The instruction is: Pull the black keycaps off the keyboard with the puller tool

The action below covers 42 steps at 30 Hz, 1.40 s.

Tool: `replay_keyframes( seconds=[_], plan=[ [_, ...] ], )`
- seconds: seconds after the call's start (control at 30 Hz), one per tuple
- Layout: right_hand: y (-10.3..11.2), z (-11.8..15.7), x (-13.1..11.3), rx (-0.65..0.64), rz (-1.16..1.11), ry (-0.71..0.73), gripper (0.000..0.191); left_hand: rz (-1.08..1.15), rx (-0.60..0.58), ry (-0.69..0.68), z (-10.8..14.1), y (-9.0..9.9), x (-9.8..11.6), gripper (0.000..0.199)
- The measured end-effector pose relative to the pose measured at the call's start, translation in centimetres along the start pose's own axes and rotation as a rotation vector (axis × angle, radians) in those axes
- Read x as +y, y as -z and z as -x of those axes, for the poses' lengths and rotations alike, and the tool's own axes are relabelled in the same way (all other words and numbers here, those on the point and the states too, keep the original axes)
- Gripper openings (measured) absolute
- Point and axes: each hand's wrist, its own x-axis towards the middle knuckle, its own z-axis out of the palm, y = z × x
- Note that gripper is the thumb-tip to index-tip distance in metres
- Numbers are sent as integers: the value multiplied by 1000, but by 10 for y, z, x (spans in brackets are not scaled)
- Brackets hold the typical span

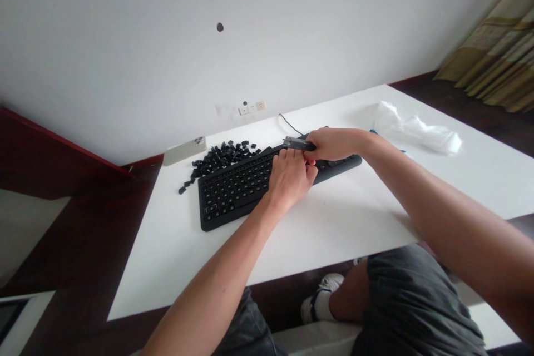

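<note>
- Lowest in the frame, a dark grey pair of shorts (417, 300) covers the person's lap, with a white sock and sneaker (323, 297) just left of it, below the surface.
- The near edge of the white surface (258, 267) slants across the lower frame, well apart from the black keyboard (237, 192) at centre.
- The left hand (290, 181) rests on the keyboard's right-hand keys, fingers curled down; whether that grip holds anything, I cannot tell.
- The right hand (336, 144) comes in from the right, its grip closed on a slim grey tool (298, 143), whose tip sits just above the left hand's fingers at the keyboard's top edge.
- Loose black keycaps (219, 158) lie heaped beyond the keyboard's upper left, touching its top edge and spilling toward the surface's left edge.
- A beige-cased phone (184, 151) lies just beyond that heap.
- A thin black cable (287, 124) curves up behind the keyboard.
- Crumpled white plastic (417, 129) lies at right, near the far edge.
- A wall socket (252, 108) sits above the far edge, and a patterned curtain (496, 50) hangs at upper right.
</note>
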Motion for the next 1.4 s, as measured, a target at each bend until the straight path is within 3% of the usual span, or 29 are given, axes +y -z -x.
replay_keyframes(
  seconds=[0.97,1.2,1.4],
  plan=[
    [-5,-4,5,36,-22,13,20,-44,10,5,-3,-5,3,27],
    [5,7,11,114,-114,9,30,91,8,15,-6,-1,5,15],
    [11,7,19,48,-200,8,33,172,46,-4,-6,-4,-1,14]
  ],
)
